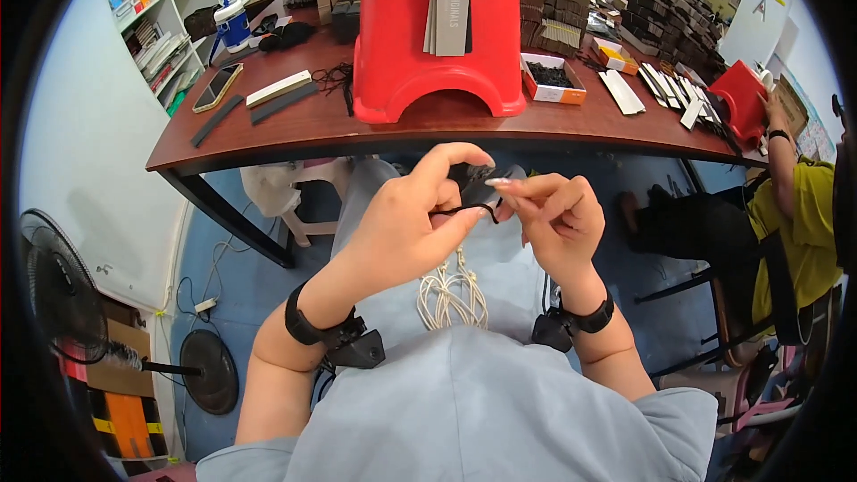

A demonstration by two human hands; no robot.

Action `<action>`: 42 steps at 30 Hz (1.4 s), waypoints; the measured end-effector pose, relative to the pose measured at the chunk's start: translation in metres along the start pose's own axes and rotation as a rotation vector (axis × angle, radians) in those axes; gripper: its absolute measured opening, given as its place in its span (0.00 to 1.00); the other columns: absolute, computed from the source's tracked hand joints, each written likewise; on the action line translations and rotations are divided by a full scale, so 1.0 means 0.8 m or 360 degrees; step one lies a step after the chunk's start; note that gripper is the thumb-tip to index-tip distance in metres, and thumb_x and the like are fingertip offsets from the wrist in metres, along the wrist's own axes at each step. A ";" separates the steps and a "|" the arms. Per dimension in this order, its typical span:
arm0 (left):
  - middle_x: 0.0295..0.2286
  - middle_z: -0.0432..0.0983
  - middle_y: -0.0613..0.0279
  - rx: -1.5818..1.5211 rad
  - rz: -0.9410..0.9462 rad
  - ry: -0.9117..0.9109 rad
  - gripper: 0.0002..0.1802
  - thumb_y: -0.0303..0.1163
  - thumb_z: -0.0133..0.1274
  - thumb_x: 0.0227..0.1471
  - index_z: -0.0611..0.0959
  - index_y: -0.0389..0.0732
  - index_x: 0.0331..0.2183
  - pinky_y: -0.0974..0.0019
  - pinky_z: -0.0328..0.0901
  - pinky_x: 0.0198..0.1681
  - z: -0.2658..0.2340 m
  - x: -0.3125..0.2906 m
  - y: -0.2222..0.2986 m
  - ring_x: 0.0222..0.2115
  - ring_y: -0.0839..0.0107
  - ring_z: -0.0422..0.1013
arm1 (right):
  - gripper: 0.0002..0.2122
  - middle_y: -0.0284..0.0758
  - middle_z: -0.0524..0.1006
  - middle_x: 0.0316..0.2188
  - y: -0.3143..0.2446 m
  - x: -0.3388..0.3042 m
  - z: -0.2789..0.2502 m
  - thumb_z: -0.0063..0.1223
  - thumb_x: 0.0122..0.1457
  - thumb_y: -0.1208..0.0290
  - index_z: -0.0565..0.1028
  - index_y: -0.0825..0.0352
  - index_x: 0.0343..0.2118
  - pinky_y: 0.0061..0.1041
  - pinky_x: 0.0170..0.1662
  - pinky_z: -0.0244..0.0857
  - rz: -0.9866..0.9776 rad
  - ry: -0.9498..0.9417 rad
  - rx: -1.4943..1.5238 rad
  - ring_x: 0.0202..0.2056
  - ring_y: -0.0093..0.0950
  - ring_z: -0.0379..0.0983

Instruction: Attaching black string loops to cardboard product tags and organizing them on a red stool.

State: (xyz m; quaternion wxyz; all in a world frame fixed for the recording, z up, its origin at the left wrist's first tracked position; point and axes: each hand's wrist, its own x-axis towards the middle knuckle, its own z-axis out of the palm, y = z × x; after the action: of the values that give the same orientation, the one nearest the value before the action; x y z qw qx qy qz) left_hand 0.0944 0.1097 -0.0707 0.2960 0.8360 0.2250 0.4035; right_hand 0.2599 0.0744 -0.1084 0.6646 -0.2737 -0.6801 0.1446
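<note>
Over my lap, a thin black cord (466, 209) runs between my two hands. My left hand (397, 219) pinches it between thumb and fingers, index finger arched above. Facing it, my right hand (564, 221) has thumb and index fingertips closed at the cord's other end, close to the left fingertips. A dark bunch of cord (478, 177) shows behind the fingers; its exact shape is partly hidden. On the table ahead, a red plastic stool (384, 45) has a stack of grey hang tags (453, 4) hanging down its front.
The brown table (303, 129) carries a phone (218, 87), a box of small black pieces (553, 80), white tag strips (622, 92) and a tangle of black cord (339, 80). A co-worker in yellow (803, 232) sits at right. A fan (58, 272) stands left.
</note>
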 end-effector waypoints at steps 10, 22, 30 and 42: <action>0.24 0.73 0.64 -0.1405 -0.0650 -0.0623 0.12 0.26 0.48 0.43 0.72 0.34 0.33 0.85 0.48 0.17 -0.003 0.007 -0.012 0.18 0.90 0.58 | 0.13 0.47 0.73 0.24 -0.019 0.015 -0.006 0.49 0.45 0.84 0.56 0.65 0.16 0.11 0.14 0.58 0.0602 -0.0157 0.0677 0.19 0.21 0.70; 0.15 0.67 0.73 -0.1648 -0.0930 -0.0666 0.07 0.26 0.54 0.38 0.78 0.35 0.26 0.81 0.44 0.15 0.019 -0.007 -0.046 0.13 0.88 0.51 | 0.15 0.49 0.73 0.23 -0.003 0.018 -0.013 0.50 0.44 0.83 0.55 0.62 0.14 0.09 0.08 0.43 0.1213 -0.0225 0.1152 0.14 0.19 0.66; 0.21 0.72 0.67 -0.1524 -0.0832 -0.0350 0.08 0.24 0.53 0.39 0.78 0.34 0.28 0.83 0.55 0.20 0.021 -0.007 -0.034 0.19 0.86 0.62 | 0.14 0.47 0.73 0.25 0.002 0.017 -0.014 0.50 0.44 0.82 0.55 0.61 0.16 0.10 0.12 0.47 0.1326 -0.0157 0.1209 0.16 0.19 0.65; 0.19 0.72 0.68 -0.1369 -0.0681 0.0180 0.07 0.22 0.52 0.40 0.77 0.35 0.28 0.83 0.48 0.16 0.017 -0.014 -0.027 0.15 0.88 0.57 | 0.09 0.31 0.71 0.28 -0.013 0.008 -0.011 0.57 0.38 0.77 0.72 0.66 0.26 0.15 0.31 0.62 0.0579 -0.0272 -0.0003 0.30 0.19 0.67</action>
State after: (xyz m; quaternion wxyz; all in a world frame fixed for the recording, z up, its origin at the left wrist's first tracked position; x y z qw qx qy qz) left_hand 0.0958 0.1144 -0.0980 0.6785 0.5496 0.2204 0.4348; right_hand 0.2667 0.0684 -0.0966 0.5670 -0.3795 -0.6734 0.2845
